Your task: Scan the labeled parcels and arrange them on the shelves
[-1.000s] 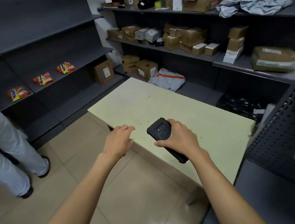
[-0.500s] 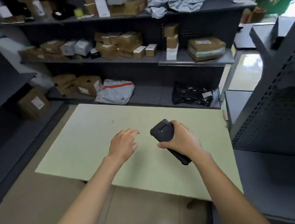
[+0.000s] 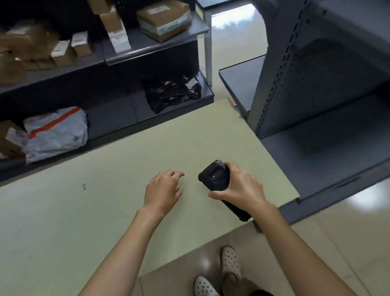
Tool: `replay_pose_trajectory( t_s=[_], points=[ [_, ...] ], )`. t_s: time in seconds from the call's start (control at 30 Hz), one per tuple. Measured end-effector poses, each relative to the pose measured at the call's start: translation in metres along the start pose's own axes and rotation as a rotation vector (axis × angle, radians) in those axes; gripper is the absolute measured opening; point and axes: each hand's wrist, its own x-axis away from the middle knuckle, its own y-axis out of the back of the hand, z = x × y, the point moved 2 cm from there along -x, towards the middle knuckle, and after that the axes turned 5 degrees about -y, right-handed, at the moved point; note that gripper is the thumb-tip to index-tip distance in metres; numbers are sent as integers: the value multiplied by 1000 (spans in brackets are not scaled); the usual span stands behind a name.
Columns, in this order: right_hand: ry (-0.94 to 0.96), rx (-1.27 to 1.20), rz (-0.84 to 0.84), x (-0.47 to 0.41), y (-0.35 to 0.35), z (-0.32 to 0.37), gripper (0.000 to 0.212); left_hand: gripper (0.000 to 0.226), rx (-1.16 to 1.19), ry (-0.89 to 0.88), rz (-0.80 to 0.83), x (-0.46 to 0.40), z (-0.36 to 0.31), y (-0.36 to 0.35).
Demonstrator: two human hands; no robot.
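A black handheld scanner [image 3: 215,178] is gripped by the right hand [image 3: 239,189], its head jutting forward past the fingers. The left hand [image 3: 163,192] is held just beside it, fingers loosely spread, holding nothing. Parcels [image 3: 163,19] are seen on shelves [image 3: 152,47] well beyond both hands.

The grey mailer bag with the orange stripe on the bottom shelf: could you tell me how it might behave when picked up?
The grey mailer bag looks crumpled and bulging, so it would probably sag and flex. Its glossy plastic skin may be slippery.
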Motion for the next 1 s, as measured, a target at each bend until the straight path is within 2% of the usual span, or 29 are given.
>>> replay_pose_trajectory(
  t_s=[0.17, 0.43, 0.57, 0.8, 1.0],
  points=[
    [-119, -61, -45, -25, -15, -46, 70, 43, 3, -84, 99, -30, -17, -32],
    [-262, -192, -113, -82, -40, -109, 84, 43, 20, -152, 176, -81, -41, -56],
    [-331, -173, -147, -102, -55, -132, 88, 43, 34, -165, 200, -101, -54, -65],
    [-267, -196, -259, -109, -73, -149, 91, 42, 42, -154, 223, -112, -54, -70],
    [-296, -204, -257, -105, -83, -152, 97, 42, 44, -115, 211, -110, -47, -62]
  ],
)
